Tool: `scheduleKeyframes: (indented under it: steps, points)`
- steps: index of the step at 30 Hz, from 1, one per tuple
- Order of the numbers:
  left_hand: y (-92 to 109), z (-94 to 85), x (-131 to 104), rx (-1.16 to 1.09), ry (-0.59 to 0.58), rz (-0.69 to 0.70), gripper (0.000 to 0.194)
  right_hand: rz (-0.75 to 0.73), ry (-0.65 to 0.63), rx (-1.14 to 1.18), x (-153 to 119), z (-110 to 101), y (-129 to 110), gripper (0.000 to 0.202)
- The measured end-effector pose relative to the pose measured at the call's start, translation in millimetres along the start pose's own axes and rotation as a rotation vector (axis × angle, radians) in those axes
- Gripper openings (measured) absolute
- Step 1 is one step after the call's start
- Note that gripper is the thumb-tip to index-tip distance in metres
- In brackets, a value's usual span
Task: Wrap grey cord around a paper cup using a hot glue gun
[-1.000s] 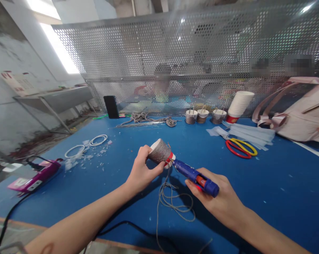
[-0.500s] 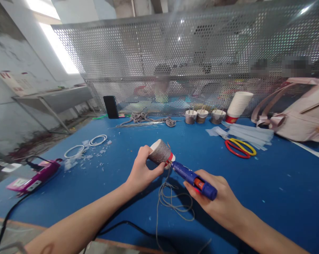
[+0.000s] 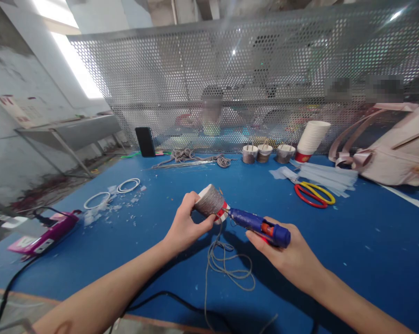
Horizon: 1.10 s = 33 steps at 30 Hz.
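My left hand (image 3: 188, 225) grips a paper cup (image 3: 210, 202), tilted on its side with the white open end toward the upper left. Grey cord is wound round most of it, and a red and white band shows near its base. From the cup a loose grey cord (image 3: 226, 264) trails down in loops onto the table. My right hand (image 3: 282, 253) is wrapped round a blue hot glue gun (image 3: 256, 225), its nozzle at the red band of the cup. Whether the tip touches the cup I cannot tell.
On the blue table (image 3: 161, 199) lie scissors (image 3: 314, 194), translucent glue sticks (image 3: 329, 175) and white rings (image 3: 128, 185) among scraps. Cord-wrapped cups (image 3: 250, 155), stacked paper cups (image 3: 314, 137), a grey cord bundle (image 3: 183, 155) and a phone (image 3: 145, 141) stand behind. A purple power strip (image 3: 53, 232) is left, a pink bag (image 3: 397, 148) right.
My right hand and the glue gun have shifted slightly right and up, the gun now lying flatter. The cup in my left hand has barely moved.
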<state>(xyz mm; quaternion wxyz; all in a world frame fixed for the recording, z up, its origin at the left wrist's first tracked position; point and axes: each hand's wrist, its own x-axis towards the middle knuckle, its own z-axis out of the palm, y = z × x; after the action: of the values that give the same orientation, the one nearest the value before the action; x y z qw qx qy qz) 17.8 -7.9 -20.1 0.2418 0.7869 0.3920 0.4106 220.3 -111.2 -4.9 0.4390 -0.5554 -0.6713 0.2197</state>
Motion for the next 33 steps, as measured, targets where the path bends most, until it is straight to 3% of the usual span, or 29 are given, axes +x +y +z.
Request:
scheduleKeyframes:
  steps: [7,14,21,33]
  points:
    - [-2,-0.6,-1,-0.047,-0.027,-0.02,0.02,0.085,-0.001,0.037,2,-3,3,0.028]
    - [-1,-1.4,0,-0.048,-0.027,-0.006,0.02,0.06,-0.012,0.045,2,-3,0,0.029]
    - [1,-3.1,2,-0.099,-0.084,-0.074,0.019,0.168,-0.052,0.131,8,-8,3,0.033]
    - [-3,-3.5,4,-0.202,-0.107,-0.093,0.02,0.178,-0.114,0.209,11,-12,9,0.035]
